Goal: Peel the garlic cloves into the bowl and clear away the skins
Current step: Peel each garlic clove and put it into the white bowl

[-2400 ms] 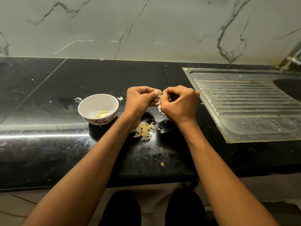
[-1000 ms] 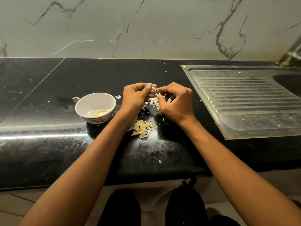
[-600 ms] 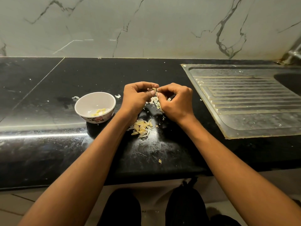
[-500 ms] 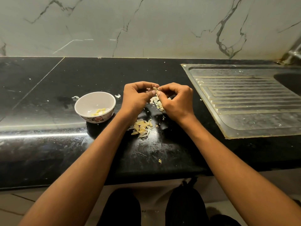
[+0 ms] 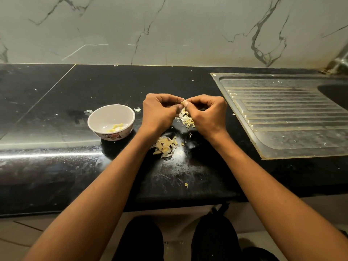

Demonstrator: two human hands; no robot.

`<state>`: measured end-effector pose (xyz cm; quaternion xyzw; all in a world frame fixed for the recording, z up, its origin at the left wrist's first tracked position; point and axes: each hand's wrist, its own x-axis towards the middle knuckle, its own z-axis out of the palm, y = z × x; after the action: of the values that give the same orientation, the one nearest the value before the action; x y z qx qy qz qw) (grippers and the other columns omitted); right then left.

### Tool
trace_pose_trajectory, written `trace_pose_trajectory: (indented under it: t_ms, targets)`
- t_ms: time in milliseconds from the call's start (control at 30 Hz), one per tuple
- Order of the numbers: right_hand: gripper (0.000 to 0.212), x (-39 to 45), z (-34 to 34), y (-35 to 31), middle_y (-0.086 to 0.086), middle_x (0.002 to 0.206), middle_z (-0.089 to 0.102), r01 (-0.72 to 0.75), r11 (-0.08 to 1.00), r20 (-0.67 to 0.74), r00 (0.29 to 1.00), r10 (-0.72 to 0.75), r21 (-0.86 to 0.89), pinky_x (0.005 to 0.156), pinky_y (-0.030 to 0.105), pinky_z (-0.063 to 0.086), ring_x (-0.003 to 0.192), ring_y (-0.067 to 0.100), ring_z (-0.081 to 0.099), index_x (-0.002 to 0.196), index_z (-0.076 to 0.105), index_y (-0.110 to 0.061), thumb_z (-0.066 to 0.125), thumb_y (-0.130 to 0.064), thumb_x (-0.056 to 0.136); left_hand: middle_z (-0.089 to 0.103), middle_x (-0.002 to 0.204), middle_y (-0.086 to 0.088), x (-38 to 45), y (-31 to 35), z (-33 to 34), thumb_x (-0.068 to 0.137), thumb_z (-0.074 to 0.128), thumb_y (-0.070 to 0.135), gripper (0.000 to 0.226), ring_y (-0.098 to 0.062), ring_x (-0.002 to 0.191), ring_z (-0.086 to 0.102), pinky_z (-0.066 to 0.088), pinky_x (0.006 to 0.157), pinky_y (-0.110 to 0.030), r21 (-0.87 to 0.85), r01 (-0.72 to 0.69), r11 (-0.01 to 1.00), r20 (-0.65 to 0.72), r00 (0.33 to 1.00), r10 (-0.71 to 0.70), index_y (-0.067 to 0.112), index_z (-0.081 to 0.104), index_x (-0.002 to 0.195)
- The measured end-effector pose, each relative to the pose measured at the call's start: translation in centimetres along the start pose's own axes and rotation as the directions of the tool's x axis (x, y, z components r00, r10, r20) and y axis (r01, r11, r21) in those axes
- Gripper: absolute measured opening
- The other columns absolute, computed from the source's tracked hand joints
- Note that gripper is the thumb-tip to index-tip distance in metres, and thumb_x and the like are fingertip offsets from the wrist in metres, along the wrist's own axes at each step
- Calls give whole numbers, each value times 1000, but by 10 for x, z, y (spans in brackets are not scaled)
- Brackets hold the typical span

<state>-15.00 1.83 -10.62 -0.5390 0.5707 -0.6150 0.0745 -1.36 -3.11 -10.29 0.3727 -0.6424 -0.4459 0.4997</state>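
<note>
A black stone countertop [image 5: 56, 95] carries everything. A small white bowl [image 5: 98, 127] with a flower pattern stands on it. Just right of the bowl, toward the front edge, lies a pile of yellowish garlic skins [image 5: 165, 146]. A second, paler heap of skins [image 5: 185, 119] lies further right of the bowl. One small skin scrap [image 5: 186, 184] lies near the front edge. Well right of the bowl, a metal sink drainboard [image 5: 293, 117] is set into the counter.
</note>
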Motion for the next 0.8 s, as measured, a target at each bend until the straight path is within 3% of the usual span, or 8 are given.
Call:
trace_pose_trajectory:
  t_ms: [167, 333, 600, 800]
  targets:
    - [7, 0, -1, -3, 0, 66, 75, -97, 991, 51, 994, 93, 90, 55, 34, 58, 58, 21, 72, 77, 82, -12, 80, -8, 82, 78, 77, 0, -1, 3, -1, 80, 81, 3, 11, -6, 70, 74, 59, 67, -23, 154, -75, 985, -24, 997, 80, 11, 83, 87]
    - [5, 0, -3, -6, 6, 67, 75, -183, 973, 111, 980, 168, 143, 47, 21, 47, 53, 13, 67, 80, 82, -6, 80, -6, 84, 76, 75, 4, -3, 5, -2, 80, 78, 1, 14, -2, 69, 73, 59, 65, -18, 233, -132, 964, -47, 988, 146, 12, 83, 86]
    - [10, 0, 0, -2, -1, 63, 74, -175, 982, 67, 983, 170, 75, 53, 27, 53, 52, 9, 68, 75, 82, -15, 80, -7, 80, 77, 77, -2, -4, 4, 3, 78, 78, -1, 13, -1, 63, 70, 55, 61, -16, 298, -186, 936, -63, 975, 214, 10, 83, 84]
    - [8, 0, 3, 0, -1, 63, 74, -168, 985, 33, 986, 166, 47, 52, 30, 55, 51, 11, 69, 74, 82, -11, 78, -5, 77, 77, 76, -1, -4, 3, 5, 74, 76, -1, 16, -8, 64, 71, 58, 61, -23, 367, -262, 893, -49, 953, 299, 12, 83, 80]
